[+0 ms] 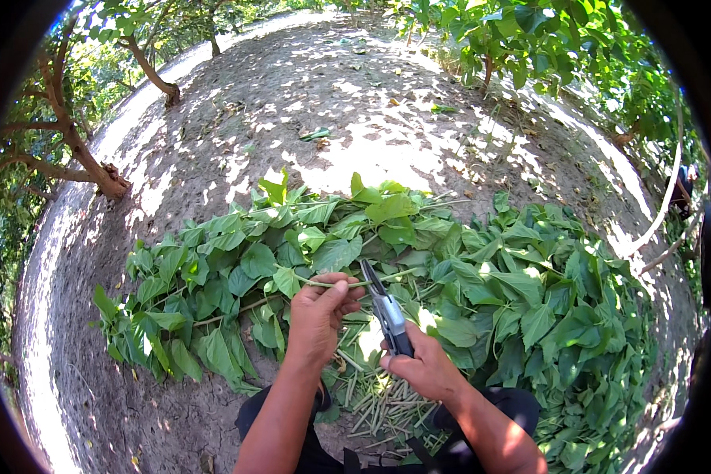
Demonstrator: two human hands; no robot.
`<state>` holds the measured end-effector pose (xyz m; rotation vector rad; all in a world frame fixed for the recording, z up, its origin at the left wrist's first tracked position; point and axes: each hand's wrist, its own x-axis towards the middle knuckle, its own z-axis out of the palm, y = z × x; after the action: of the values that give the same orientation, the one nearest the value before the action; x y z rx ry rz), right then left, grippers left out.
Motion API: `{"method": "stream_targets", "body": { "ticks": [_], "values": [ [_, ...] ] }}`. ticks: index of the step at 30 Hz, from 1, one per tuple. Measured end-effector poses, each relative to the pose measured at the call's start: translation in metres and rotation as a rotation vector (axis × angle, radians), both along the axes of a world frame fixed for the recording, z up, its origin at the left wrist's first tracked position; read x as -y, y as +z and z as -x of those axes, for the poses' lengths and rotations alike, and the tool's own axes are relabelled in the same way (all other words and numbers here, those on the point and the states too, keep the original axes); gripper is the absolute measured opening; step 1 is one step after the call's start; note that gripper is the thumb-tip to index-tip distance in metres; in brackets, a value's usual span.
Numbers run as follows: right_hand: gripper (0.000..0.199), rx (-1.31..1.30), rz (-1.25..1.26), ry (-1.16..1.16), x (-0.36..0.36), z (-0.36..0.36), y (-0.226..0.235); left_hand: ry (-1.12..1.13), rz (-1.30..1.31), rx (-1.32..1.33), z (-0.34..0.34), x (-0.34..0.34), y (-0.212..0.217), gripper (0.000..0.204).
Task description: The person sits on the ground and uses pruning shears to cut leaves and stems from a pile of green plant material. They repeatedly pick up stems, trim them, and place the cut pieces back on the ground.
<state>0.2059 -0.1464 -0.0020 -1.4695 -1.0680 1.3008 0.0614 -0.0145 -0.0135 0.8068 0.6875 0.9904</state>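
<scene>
My left hand (321, 314) is closed, pinching a thin green stem (393, 276) that runs across to the right. A leaf (287, 281) sits at the stem's left end. In my right hand (426, 365) are pruning shears (389, 310) with a silver body and dark handle, tilted up to the left. Their dark blades meet the stem just right of my left fingertips; whether they have cut into it I cannot tell. Beneath both hands lie short cut stem pieces (391, 403). Behind and left spreads a pile of leafy branches (213, 288).
More leafy cuttings (537, 308) are heaped on the right, reaching close to my right knee (509, 407). Tree trunks (95, 170) stand at the far left, and leafy bushes (529, 39) at the far right. Dry, sun-dappled soil (253, 103) stretches beyond the pile.
</scene>
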Motion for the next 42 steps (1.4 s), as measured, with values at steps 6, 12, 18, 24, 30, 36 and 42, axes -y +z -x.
{"method": "stream_targets", "body": {
  "ticks": [6,12,18,24,30,36,42],
  "values": [
    [0.054,0.041,0.045,-0.011,0.000,-0.006,0.006,0.116,0.036,0.061,0.019,-0.014,0.005,0.022],
    [0.062,0.124,-0.031,-0.011,0.000,-0.003,0.003,0.162,0.005,0.065,0.024,-0.018,0.003,0.016],
    [0.064,0.396,-0.182,-0.029,0.001,-0.003,-0.005,0.244,-0.062,0.039,0.035,-0.028,-0.002,0.013],
    [0.071,0.077,0.083,0.100,0.003,-0.008,-0.002,0.268,-0.042,0.087,0.037,-0.028,0.005,0.012],
    [0.067,-0.149,0.006,0.124,0.005,0.002,-0.003,0.241,-0.016,0.111,0.031,-0.024,0.006,0.011],
    [0.070,-0.164,-0.018,0.148,0.004,0.001,-0.006,0.175,-0.010,0.093,0.023,-0.018,0.008,0.011],
    [0.064,-0.148,0.017,0.114,0.001,0.002,-0.003,0.100,-0.034,0.023,0.013,-0.010,0.006,0.010]
  ]
}}
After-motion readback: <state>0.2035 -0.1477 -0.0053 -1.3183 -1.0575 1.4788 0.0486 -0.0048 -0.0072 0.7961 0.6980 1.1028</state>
